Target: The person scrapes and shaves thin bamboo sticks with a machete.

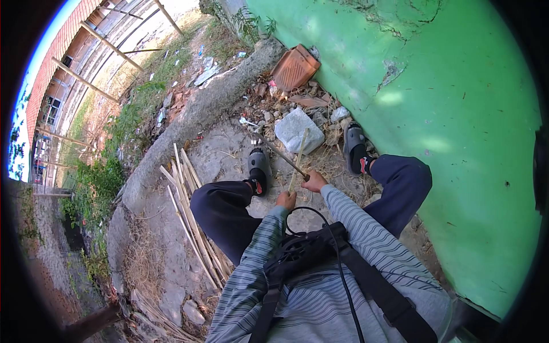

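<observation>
Strip [302, 147]: one, pale, at the centre of the frame; lower end enclosed in the left hand [286, 200], its length presumably left free for working. Blade [282, 154]: one, long; gripped by its handle [307, 178] in the right hand [315, 182], presumably for control. The two are seen crossed; contact cannot be told. Stone [294, 128]: upper centre. Strip pile [201, 230]: left of centre, apparently laid within reach. Writing: none legible.

Pale yellow strip [302, 147], grey sleeves [366, 226] with dark stripes, navy trousers [226, 214], green wall [457, 143]
</observation>
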Tool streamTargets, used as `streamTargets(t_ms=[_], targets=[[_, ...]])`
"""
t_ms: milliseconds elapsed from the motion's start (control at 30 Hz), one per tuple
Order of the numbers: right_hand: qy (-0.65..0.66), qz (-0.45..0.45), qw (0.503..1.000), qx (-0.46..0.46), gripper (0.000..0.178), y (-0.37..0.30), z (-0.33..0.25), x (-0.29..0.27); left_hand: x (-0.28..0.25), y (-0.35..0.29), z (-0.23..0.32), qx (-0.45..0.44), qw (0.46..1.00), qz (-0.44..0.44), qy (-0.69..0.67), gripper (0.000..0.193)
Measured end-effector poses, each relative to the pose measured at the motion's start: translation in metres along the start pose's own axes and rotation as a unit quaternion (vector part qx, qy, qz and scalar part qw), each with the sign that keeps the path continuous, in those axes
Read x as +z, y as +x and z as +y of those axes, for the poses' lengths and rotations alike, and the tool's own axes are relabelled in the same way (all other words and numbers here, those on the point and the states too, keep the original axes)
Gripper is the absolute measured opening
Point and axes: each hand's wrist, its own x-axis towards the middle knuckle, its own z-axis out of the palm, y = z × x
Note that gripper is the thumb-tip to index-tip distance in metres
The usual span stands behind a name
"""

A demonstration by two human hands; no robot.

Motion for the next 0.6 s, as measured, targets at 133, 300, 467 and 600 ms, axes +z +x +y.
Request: streamTargets(t_ms=[133, 300, 467, 600], targets=[[-0.026, -0.039, 0.993, -0.106, 0.038, -0.016, 0.01, 0.01, 0.005, -0.002, -0.001, 0.007, 1.0, 0.017, 0.024, 0.058], [-0.078, -0.038, 0.996, -0.025, 0.04, 0.001, -0.007, -0.001, -0.003, -0.008, -0.024, -0.063, 0.987, -0.057, -0.138, 0.05], [-0.008, -0.004, 1.0, 0.012, 0.044, 0.012, 0.004, -0.001, -0.015, -0.029, -0.003, -0.138, 0.913, -0.153, -0.353, 0.034], [0.008, 0.03, 0.996, -0.084, 0.035, -0.007, 0.028, 0.016, -0.025, -0.035, 0.016, -0.166, 0.878, -0.192, -0.405, 0.028]])
